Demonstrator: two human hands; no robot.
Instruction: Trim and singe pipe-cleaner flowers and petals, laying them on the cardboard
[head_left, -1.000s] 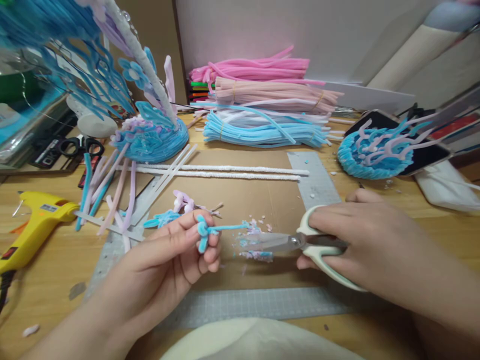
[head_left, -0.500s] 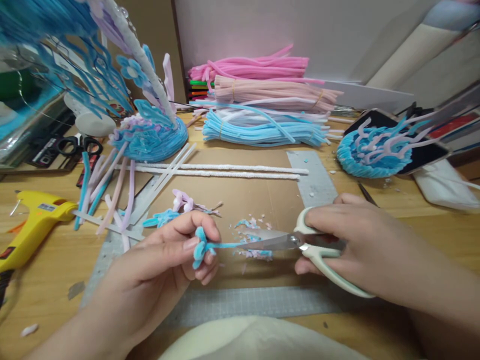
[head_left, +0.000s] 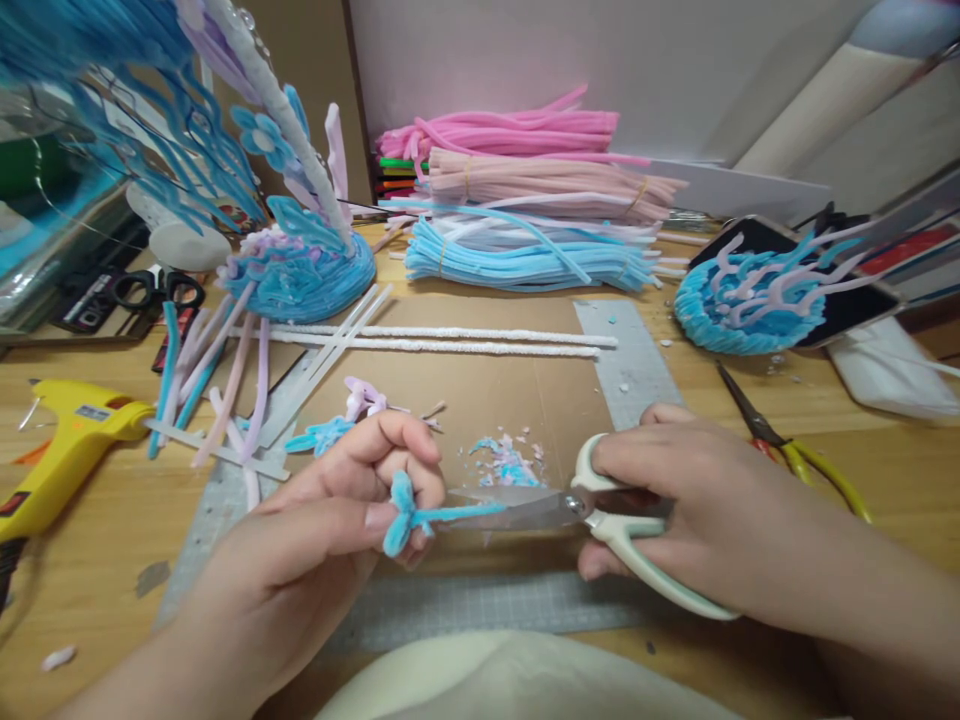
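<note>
Between thumb and fingers my left hand (head_left: pixel 352 505) pinches a small blue pipe-cleaner flower (head_left: pixel 401 515), its fuzzy stem pointing right. My right hand (head_left: pixel 667 490) is wrapped round the pale green handles of a pair of scissors (head_left: pixel 536 510). The scissor blades are slightly apart and lie along the stem. Beneath them, blue and pink fuzz clippings (head_left: pixel 510 460) are scattered on a brown cardboard sheet (head_left: pixel 450 390). Just behind my left hand lie a blue pipe-cleaner piece (head_left: pixel 322 436) and a lilac pipe-cleaner piece (head_left: pixel 365 396).
A yellow glue gun (head_left: pixel 67 445) lies at left, near loose pipe cleaners. Pliers (head_left: pixel 787 445) with yellow handles rest at right. Pipe-cleaner bundles (head_left: pixel 525 255) are stacked at the back, between a decorated blue base (head_left: pixel 300 285) and a round blue piece (head_left: pixel 750 310).
My right hand and the scissors have shifted left and slightly down, so the blades reach further along the stem towards my left hand. The pliers now show more fully.
</note>
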